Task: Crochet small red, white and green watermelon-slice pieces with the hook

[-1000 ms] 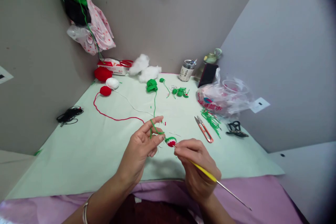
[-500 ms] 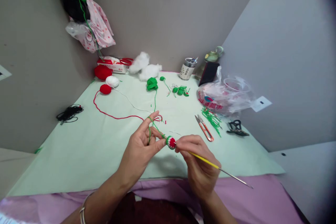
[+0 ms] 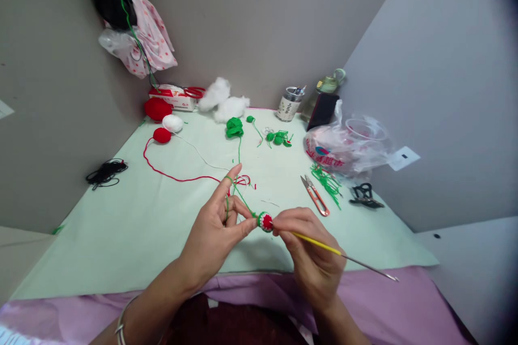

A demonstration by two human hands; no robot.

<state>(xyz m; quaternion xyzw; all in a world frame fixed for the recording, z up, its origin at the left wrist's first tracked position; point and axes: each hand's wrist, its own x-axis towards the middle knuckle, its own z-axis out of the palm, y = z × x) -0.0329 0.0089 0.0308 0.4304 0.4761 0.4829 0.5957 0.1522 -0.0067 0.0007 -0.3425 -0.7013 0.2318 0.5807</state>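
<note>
A small round crocheted piece (image 3: 265, 221), red in the centre with a white and green edge, is pinched between the thumb and a finger of my left hand (image 3: 218, 226). Green yarn (image 3: 244, 197) loops over my raised left index finger and runs back to a green yarn ball (image 3: 234, 128). In my right hand (image 3: 309, 248) is a crochet hook with a yellow grip (image 3: 318, 242); its near end is at the piece, and its bare metal end points down to the right.
Red thread snips (image 3: 315, 197), green yarn scraps (image 3: 327, 183) and black clips (image 3: 365, 195) lie right. Behind stand a pen tin (image 3: 289, 104) and plastic bag (image 3: 343, 143). Red yarn balls (image 3: 158, 110), white stuffing (image 3: 230, 109) and black cord (image 3: 107, 173) are back and left.
The hook and my right hand have shifted slightly right and down. My left index finger has moved a little left and up, with the green yarn pulled straighter.
</note>
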